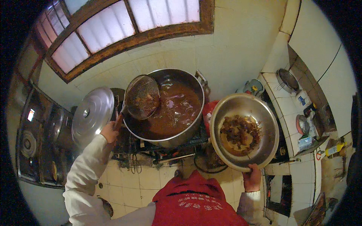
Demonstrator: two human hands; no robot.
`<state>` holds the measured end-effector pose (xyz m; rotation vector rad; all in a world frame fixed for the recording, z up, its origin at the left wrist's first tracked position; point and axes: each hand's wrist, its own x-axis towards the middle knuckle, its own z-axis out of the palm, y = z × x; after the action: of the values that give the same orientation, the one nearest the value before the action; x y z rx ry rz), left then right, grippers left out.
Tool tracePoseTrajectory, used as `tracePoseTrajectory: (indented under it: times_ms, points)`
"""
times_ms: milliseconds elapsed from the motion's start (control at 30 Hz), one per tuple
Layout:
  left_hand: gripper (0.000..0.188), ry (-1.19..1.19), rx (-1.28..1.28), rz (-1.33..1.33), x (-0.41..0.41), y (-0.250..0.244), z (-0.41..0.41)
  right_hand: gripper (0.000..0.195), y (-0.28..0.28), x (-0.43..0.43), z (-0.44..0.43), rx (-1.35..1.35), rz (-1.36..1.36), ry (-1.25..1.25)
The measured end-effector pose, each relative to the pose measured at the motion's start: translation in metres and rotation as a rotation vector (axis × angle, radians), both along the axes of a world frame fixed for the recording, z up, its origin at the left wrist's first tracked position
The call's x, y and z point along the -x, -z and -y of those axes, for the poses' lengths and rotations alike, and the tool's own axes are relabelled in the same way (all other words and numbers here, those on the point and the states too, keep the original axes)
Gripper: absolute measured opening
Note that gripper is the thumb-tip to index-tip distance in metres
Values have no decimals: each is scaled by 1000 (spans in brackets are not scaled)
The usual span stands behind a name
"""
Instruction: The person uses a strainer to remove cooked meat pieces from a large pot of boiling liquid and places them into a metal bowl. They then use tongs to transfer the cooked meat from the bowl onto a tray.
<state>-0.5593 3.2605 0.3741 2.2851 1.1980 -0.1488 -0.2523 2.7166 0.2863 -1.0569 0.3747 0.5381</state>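
Note:
My left hand [109, 132] grips the handle of a round wire-mesh skimmer [142, 97]. The skimmer's head lies over the left side of a large metal stockpot [164, 139], with some dark bits in the mesh. Reddish-brown liquid [178, 107] fills much of the pot, its surface shiny. With my right hand [251, 178] I hold the near rim of a wide metal basin [214, 141], to the right of the pot. Brown cooked scraps [240, 132] and a little liquid lie on the basin's bottom. What supports the basin from below is hidden.
A metal lid [93, 113] leans left of the pot. Beneath the pot is a dark burner stand [175, 154]. A red container [208, 113] is partly hidden behind the basin. On the tiled ledge at right sits a strainer [288, 80]. A framed window [133, 22] is above.

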Motion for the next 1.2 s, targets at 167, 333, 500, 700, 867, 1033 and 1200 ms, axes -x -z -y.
tracePoseTrajectory:
  times_ms: [167, 333, 500, 700, 867, 1033, 1200]
  points:
    - [74, 153, -234, -716, -15, 20, 36, 12, 13, 1, 11, 72, 8, 83]
    - [30, 216, 36, -446, -34, -19, 77, 11, 26, 8, 27, 70, -35, 126]
    - [12, 318, 684, -234, -94, -35, 82, 10, 37, 7, 30, 161, 115, -24]
    - [17, -319, 955, 47, -137, 1, 66, 11, 28, 7, 25, -20, -38, 57]
    - [19, -246, 1058, 236, -81, -6, 32, 12, 19, 8, 8, 129, -37, 38]
    - [32, -271, 1075, 333, -32, -30, 44, 12, 13, 4, -11, 45, 25, -81]
    - [33, -498, 940, 429, 4, -5, 116, 10, 8, 6, -40, -90, 24, -119]
